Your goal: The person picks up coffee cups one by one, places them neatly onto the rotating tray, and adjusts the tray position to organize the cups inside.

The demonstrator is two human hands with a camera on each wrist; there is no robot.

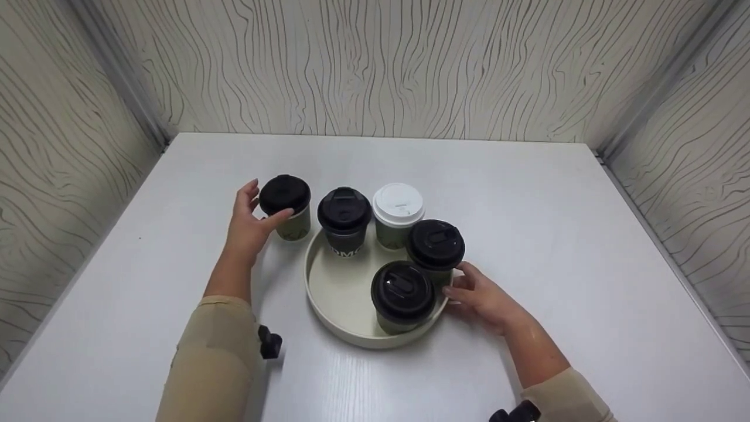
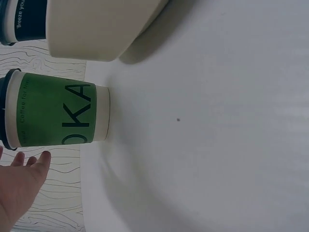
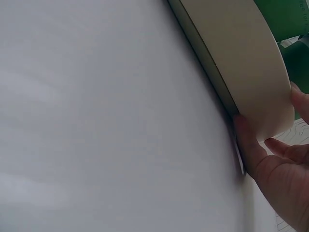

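A round cream tray [image 1: 345, 293] carries several lidded paper coffee cups. At its right rim my right hand [image 1: 483, 299] grips the edge, one finger [image 3: 248, 140] low against the tray wall [image 3: 241, 63] and another at the top rim. Left of the tray, a green cup [image 2: 58, 111] with a black lid [image 1: 285, 193] stands upright on the table. My left hand [image 1: 249, 225] curves loosely about this cup, thumb overlapping the lid's near edge in the head view. In the left wrist view its fingertips [image 2: 44, 157] sit just beside the lid, fingers spread.
On the tray are a dark cup [image 1: 344, 217], a white-lidded green cup [image 1: 398, 211], and two black-lidded cups [image 1: 436, 243] at the right and front [image 1: 403, 293]. The white table [image 1: 556, 234] meets wood-patterned panels [image 1: 375, 70] at the back and sides.
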